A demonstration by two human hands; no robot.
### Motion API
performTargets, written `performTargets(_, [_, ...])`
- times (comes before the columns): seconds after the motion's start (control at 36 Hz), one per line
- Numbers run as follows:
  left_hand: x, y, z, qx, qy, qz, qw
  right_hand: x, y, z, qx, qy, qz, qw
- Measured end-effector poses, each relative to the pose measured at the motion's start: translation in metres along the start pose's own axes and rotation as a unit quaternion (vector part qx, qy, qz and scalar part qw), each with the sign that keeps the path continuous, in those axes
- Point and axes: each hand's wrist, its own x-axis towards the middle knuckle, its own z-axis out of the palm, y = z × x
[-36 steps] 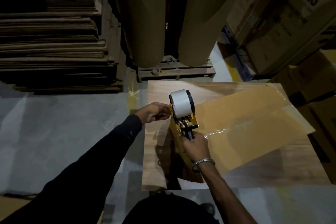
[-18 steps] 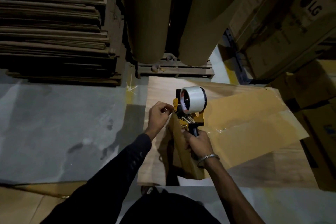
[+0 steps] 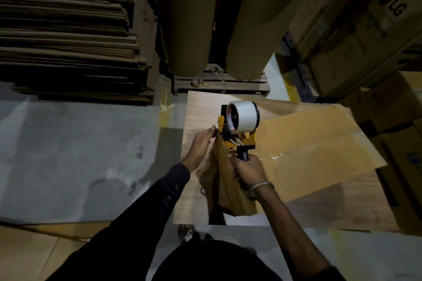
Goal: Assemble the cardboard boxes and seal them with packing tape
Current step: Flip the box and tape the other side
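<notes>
Head view showed the taping step: the right hand (image 3: 247, 170) gripped the dispenser (image 3: 238, 130) handle at the box's (image 3: 303, 155) left end on the board (image 3: 342, 207), while the left hand (image 3: 201, 142) pinched near its front, seemingly at the tape end. Next, I judged, the end needed pressing onto the cardboard.

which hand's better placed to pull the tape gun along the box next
Right. The right hand already grips the tape dispenser by its handle, over the cardboard box. The left hand only pinches at the dispenser's front edge.
</notes>
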Motion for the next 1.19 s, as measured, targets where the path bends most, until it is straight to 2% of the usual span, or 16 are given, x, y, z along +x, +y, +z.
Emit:
performTargets(0.11, [-0.002,-0.005,0.003,-0.012,0.014,-0.013,1.0,0.003,0.001,0.002,-0.028,0.002,-0.004,1.0])
performTargets(0.31, [0.0,0.001,-0.003,-0.047,-0.009,-0.047,0.998,0.004,-0.002,0.005,-0.057,0.015,-0.021,0.998])
performTargets(0.5, [0.009,0.007,-0.012,0.116,-0.02,0.024,0.993,-0.001,0.008,0.006,-0.048,0.021,-0.015,0.999])
performTargets(0.69, [0.01,0.027,-0.013,0.255,-0.042,0.084,0.962,-0.008,0.003,0.01,0.026,-0.005,-0.013,1.0])
performTargets(0.83, [0.007,0.044,-0.006,0.292,-0.07,0.115,0.947,-0.015,0.004,0.012,0.025,0.017,-0.03,0.999])
performTargets(1.0, [0.012,0.049,-0.004,0.303,-0.08,0.094,0.945,-0.029,0.018,0.012,-0.011,0.032,-0.061,0.998])
performTargets(1.19, [0.016,0.04,-0.018,0.294,-0.069,0.118,0.946,-0.039,0.041,-0.003,0.022,0.003,-0.005,1.0])
